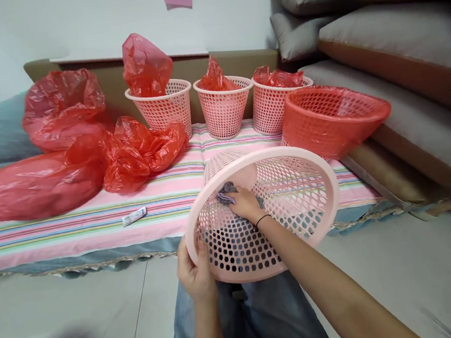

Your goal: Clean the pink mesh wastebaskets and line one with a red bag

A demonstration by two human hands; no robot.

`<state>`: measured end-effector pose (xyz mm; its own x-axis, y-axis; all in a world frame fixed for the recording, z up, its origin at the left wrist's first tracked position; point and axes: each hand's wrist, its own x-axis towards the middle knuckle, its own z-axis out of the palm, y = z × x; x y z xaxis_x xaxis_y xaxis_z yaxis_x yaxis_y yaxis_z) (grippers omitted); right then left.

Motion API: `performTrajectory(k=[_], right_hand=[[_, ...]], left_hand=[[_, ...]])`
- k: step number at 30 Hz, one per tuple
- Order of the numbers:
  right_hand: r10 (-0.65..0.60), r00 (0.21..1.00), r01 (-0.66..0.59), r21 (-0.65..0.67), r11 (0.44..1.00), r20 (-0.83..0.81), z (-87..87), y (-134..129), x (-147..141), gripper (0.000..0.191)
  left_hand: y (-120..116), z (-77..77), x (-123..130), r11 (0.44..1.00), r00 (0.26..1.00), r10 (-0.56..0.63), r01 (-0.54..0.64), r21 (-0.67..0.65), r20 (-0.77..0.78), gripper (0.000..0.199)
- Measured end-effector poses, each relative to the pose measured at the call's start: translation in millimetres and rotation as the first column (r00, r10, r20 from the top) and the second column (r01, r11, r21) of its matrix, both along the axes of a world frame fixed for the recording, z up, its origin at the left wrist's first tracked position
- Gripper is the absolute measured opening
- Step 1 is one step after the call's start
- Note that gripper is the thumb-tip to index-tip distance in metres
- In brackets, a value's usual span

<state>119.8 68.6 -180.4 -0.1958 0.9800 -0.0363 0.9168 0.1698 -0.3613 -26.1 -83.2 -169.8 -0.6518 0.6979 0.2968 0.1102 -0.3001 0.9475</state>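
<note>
A pink perforated plastic basket [326, 186] lies tilted over my lap, its wide mouth facing me. My left hand [197, 270] grips its rim at the lower left, thumb inside and fingers outside. Reaching into the basket, my right hand [246, 204] presses a grey cloth [228, 192] against the inner wall near the bottom. A dark band circles the right wrist. Part of the cloth is hidden under the fingers.
Three pink baskets [226, 118] with red bags inside stand along the back of the striped seat. A basket wrapped in a red bag [317, 128] leans at right, beside stacked cushions [392, 41]. Puffed red bags [43, 181] and a small white tube [134, 216] lie left.
</note>
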Motion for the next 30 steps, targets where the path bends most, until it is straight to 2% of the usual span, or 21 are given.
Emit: performTrajectory(k=[6, 11, 13, 17, 21, 26, 30], right_hand=[[-0.070, 0.998, 0.070, -0.015, 0.997, 0.004, -11.3, 0.7, -0.7, 0.038], [-0.181, 0.983, 0.181, -0.028, 0.983, -0.012, -14.8, 7.0, -7.1, 0.040], [-0.180, 0.983, 0.179, -0.032, 0.983, -0.025, -14.3, 7.2, -7.7, 0.039], [-0.125, 0.990, 0.123, -0.039, 0.992, -0.059, -6.4, -2.7, -5.0, 0.034], [-0.081, 0.993, 0.079, -0.028, 0.996, -0.089, 6.6, -35.6, -2.8, 0.033], [-0.011, 0.975, 0.009, -0.010, 1.000, -0.223, 20.8, -103.5, 0.3, 0.041], [0.015, 0.927, -0.053, -0.089, 0.995, -0.376, 31.3, -155.7, 7.0, 0.049]], left_hand=[[1.0, 0.4, 7.5, 0.998, 0.998, 0.048, -0.047, 0.028, -0.032, 0.032], [2.8, -7.5, 16.9, 0.999, 1.000, -0.003, 0.003, -0.048, 0.006, 0.049], [4.1, -14.5, 21.4, 0.998, 1.000, 0.026, -0.026, -0.052, 0.011, 0.055], [5.4, -23.6, 30.6, 0.993, 0.992, 0.114, -0.114, -0.009, 0.058, 0.047], [5.7, -21.9, 35.0, 0.990, 0.987, 0.143, -0.143, -0.002, 0.080, 0.046], [6.4, -19.2, 34.1, 0.983, 0.981, 0.183, -0.184, 0.003, 0.067, 0.045], [5.7, -15.9, 33.1, 0.984, 0.982, 0.180, -0.180, 0.002, 0.057, 0.042]])
